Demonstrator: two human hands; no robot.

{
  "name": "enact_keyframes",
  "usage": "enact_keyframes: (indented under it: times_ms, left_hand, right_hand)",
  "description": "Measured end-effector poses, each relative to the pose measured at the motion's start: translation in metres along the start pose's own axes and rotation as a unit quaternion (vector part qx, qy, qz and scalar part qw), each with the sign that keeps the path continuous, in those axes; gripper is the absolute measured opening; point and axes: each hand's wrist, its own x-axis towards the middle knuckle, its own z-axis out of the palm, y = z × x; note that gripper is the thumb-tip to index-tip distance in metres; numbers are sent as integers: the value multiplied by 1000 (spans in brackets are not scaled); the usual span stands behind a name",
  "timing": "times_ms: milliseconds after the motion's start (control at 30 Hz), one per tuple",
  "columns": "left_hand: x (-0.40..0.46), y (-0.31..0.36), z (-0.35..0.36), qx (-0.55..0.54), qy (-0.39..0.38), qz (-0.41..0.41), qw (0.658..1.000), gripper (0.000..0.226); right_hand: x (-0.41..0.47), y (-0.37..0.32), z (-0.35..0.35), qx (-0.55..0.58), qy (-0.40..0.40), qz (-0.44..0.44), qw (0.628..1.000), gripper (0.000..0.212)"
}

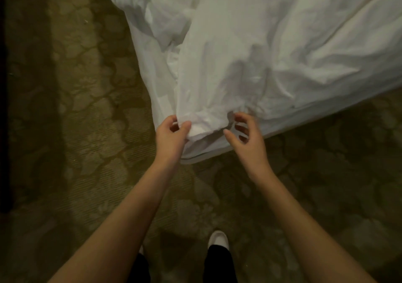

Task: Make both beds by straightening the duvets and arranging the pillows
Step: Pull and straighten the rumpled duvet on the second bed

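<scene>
A: What did the left hand (171,133) have?

B: It pinched the corner of the crumpled white cotton duvet (250,54), thumb and fingers curled round the fold.

A: And the right hand (244,134)?

B: Just right of that grip, fingers spread and bent, touching the hem at most; I couldn't tell whether it held anything.

A: Where was the duvet?

B: It spread up and rightward from the pinch, over the patterned olive carpet (76,108). A white slipper (218,239) stood below.
</scene>
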Motion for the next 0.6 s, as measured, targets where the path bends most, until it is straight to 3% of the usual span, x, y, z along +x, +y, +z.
enact_keyframes:
  times_ms: [267, 600]
  left_hand:
    - [-15, 3, 0, -82, 3, -26, 996, 14]
    - [-24, -2, 0, -90, -4, -13, 996, 23]
  right_hand:
    - [0, -6, 4, 132, -48, -4, 990, 41]
    - [-9, -14, 31, 241, -41, -22, 969, 67]
